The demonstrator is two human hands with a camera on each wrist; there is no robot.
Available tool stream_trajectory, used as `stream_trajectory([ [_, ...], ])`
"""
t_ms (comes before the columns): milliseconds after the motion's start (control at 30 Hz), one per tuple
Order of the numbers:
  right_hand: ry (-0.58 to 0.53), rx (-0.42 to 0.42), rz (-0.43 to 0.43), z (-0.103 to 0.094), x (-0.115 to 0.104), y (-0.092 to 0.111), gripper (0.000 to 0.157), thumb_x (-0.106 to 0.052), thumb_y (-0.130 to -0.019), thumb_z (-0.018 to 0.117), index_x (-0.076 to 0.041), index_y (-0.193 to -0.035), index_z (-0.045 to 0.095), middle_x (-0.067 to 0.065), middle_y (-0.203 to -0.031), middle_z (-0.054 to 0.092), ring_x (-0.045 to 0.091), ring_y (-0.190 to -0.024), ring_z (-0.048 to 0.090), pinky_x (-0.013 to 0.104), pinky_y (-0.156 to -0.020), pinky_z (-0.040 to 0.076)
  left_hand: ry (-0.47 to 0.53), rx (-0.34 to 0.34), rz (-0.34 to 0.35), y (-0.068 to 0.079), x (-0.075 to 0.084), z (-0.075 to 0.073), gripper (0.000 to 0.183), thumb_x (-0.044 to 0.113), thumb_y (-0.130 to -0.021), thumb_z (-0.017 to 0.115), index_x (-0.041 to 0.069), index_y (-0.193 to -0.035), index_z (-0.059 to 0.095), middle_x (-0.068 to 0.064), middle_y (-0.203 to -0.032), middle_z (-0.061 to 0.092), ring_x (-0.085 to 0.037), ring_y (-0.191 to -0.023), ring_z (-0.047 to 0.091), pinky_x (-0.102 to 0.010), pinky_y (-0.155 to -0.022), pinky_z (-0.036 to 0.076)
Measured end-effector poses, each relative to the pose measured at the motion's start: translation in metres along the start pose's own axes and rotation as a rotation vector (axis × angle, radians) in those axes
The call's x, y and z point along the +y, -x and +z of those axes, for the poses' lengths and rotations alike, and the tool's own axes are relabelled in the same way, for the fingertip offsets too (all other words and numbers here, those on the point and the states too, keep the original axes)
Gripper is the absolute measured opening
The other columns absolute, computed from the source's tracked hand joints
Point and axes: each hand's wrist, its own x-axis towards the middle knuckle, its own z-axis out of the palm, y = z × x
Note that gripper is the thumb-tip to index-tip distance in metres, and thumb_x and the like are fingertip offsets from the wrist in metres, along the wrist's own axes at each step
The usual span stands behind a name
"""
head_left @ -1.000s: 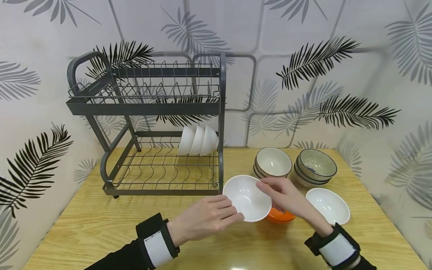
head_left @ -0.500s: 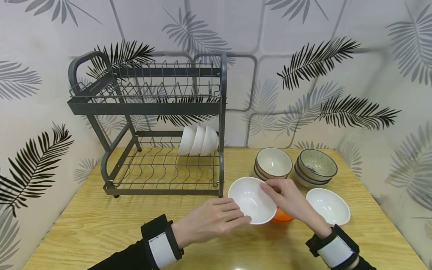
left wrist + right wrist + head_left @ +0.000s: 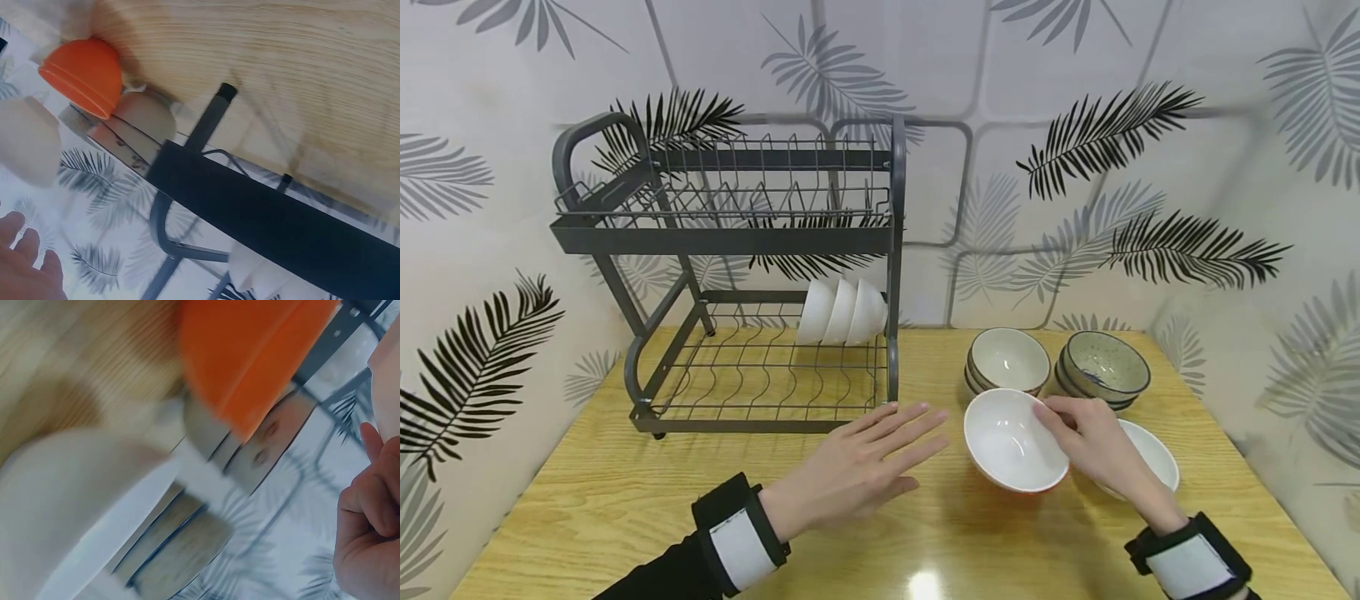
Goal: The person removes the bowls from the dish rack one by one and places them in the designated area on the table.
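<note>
In the head view my right hand [image 3: 1097, 442] pinches the right rim of a white bowl [image 3: 1011, 442], thumb inside. The bowl tilts towards me, above an orange bowl [image 3: 84, 72] that it nearly covers in the head view. From the left wrist, the held white bowl [image 3: 25, 140] shows clear of the orange one. My left hand [image 3: 853, 471] holds nothing, its fingers spread to the left of the held bowl. Another white bowl [image 3: 1150, 454] rests on the table, partly behind the right hand.
A dark two-tier dish rack [image 3: 722, 242] stands at the left, with three white bowls [image 3: 838, 312] leaning on its lower tier. Behind the held bowl are stacks of brown-rimmed bowls [image 3: 1009, 358] and speckled blue-rimmed bowls [image 3: 1105, 367]. A patterned wall [image 3: 925, 67] closes off the back.
The white bowl has moved right, over the orange bowl, carried by my right hand. My left hand has let go of its rim, straightened its fingers and drawn slightly left.
</note>
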Motion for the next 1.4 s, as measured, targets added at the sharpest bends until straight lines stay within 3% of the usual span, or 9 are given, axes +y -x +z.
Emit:
stream_trajectory([
  [267, 0.092, 0.029, 0.109, -0.024, 0.031, 0.012, 0.02, -0.013, -0.1, 0.06, -0.002, -0.09, 0.073, 0.008, -0.076, 0.071, 0.003, -0.062, 0.052, 0.02, -0.053, 0.042, -0.021, -0.045, -0.045, 0.009, -0.011, 0.002, 0.064, 0.038, -0.1, 0.06, 0.016, -0.155, 0.039, -0.005, -0.164, 0.036, -0.02, -0.151, 0.036, -0.037, -0.125, 0.031],
  [433, 0.132, 0.02, 0.179, -0.034, 0.048, 0.018, 0.028, -0.016, -0.102, 0.056, 0.006, -0.101, 0.073, 0.022, -0.09, 0.074, 0.029, -0.077, 0.069, 0.032, -0.063, 0.052, -0.033, -0.061, -0.06, 0.012, -0.016, 0.002, 0.063, 0.038, -0.1, 0.059, 0.015, -0.156, 0.038, -0.005, -0.164, 0.036, -0.021, -0.151, 0.036, -0.038, -0.125, 0.031],
  [567, 0.152, 0.013, 0.216, -0.041, 0.061, 0.023, 0.033, -0.017, -0.103, 0.054, 0.011, -0.11, 0.07, 0.031, -0.104, 0.072, 0.045, -0.092, 0.07, 0.043, -0.072, 0.057, -0.018, -0.062, -0.075, 0.014, -0.019, 0.003, 0.066, 0.038, -0.1, 0.058, 0.014, -0.157, 0.035, -0.006, -0.164, 0.035, -0.022, -0.152, 0.035, -0.039, -0.125, 0.031],
  [633, 0.15, 0.012, 0.224, -0.043, 0.068, 0.026, 0.034, -0.017, -0.103, 0.054, 0.012, -0.109, 0.069, 0.032, -0.104, 0.071, 0.045, -0.092, 0.07, 0.042, -0.071, 0.057, 0.0, -0.06, -0.084, 0.016, -0.021, 0.003, 0.068, 0.038, -0.1, 0.059, 0.013, -0.158, 0.033, -0.007, -0.164, 0.035, -0.023, -0.152, 0.035, -0.04, -0.125, 0.031],
  [867, 0.188, 0.059, 0.229, -0.051, 0.09, 0.036, 0.03, -0.014, -0.1, 0.056, 0.011, -0.108, 0.07, 0.03, -0.1, 0.073, 0.031, -0.085, 0.07, 0.022, -0.063, 0.049, 0.017, -0.076, -0.115, 0.02, -0.025, 0.004, 0.068, 0.038, -0.1, 0.059, 0.013, -0.158, 0.034, -0.007, -0.164, 0.035, -0.024, -0.152, 0.036, -0.042, -0.124, 0.033],
  [967, 0.201, 0.064, 0.258, -0.053, 0.095, 0.041, 0.032, -0.014, -0.101, 0.056, 0.014, -0.11, 0.068, 0.033, -0.102, 0.071, 0.042, -0.088, 0.069, 0.029, -0.065, 0.05, 0.011, -0.085, -0.122, 0.021, -0.025, 0.005, 0.067, 0.038, -0.1, 0.06, 0.014, -0.157, 0.035, -0.007, -0.165, 0.035, -0.023, -0.152, 0.036, -0.042, -0.124, 0.033],
  [1133, 0.248, 0.065, 0.319, -0.053, 0.103, 0.044, 0.035, -0.013, -0.101, 0.055, 0.019, -0.111, 0.065, 0.038, -0.103, 0.068, 0.051, -0.092, 0.066, 0.054, -0.073, 0.054, 0.005, -0.099, -0.132, 0.023, -0.026, 0.004, 0.066, 0.038, -0.1, 0.059, 0.014, -0.157, 0.035, -0.006, -0.165, 0.033, -0.022, -0.152, 0.034, -0.041, -0.126, 0.03],
  [1333, 0.274, 0.083, 0.319, -0.051, 0.114, 0.049, 0.031, -0.011, -0.099, 0.057, 0.018, -0.105, 0.068, 0.034, -0.094, 0.07, 0.044, -0.082, 0.067, 0.038, -0.062, 0.049, 0.011, -0.098, -0.129, 0.024, -0.027, 0.005, 0.066, 0.037, -0.101, 0.059, 0.014, -0.157, 0.035, -0.006, -0.165, 0.033, -0.023, -0.152, 0.034, -0.041, -0.126, 0.03],
  [1400, 0.283, 0.084, 0.308, -0.05, 0.117, 0.05, 0.03, -0.011, -0.098, 0.058, 0.017, -0.104, 0.069, 0.034, -0.094, 0.07, 0.044, -0.082, 0.067, 0.039, -0.062, 0.049, 0.015, -0.095, -0.129, 0.024, -0.027, 0.005, 0.066, 0.037, -0.101, 0.058, 0.014, -0.158, 0.034, -0.006, -0.166, 0.032, -0.023, -0.153, 0.034, -0.04, -0.126, 0.03],
])
